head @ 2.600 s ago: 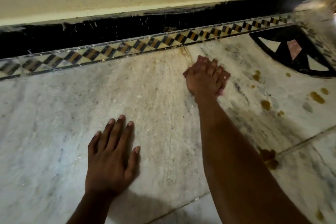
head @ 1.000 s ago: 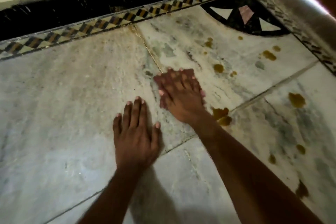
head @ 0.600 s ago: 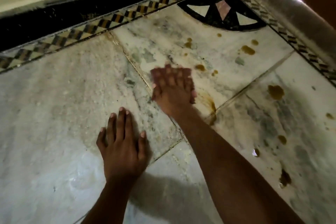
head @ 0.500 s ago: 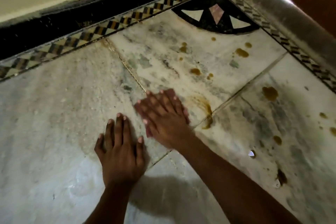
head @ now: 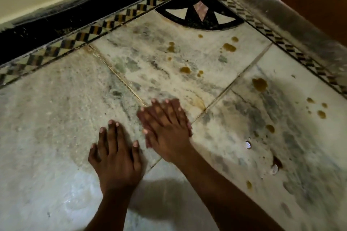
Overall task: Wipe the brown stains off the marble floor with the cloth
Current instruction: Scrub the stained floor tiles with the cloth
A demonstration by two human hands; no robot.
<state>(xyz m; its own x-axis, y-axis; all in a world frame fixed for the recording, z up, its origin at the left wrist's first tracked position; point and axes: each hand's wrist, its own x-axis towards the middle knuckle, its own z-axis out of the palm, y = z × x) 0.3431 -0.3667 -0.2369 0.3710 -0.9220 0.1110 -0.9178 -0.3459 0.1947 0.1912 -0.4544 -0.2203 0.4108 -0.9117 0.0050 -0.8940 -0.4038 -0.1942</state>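
My left hand lies flat on the marble floor, fingers straight and spread, holding nothing. Just beside it my right hand presses down with fingers straight, blurred; a pink sliver at its edges may be the cloth, otherwise hidden beneath my palm. A faint brown smear sits just beyond my fingertips. Further right, brown stains dot the slabs, near the patterned border.

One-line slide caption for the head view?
Right hand presses flat beside the left hand on the marble floor; brown stains remain to its right.
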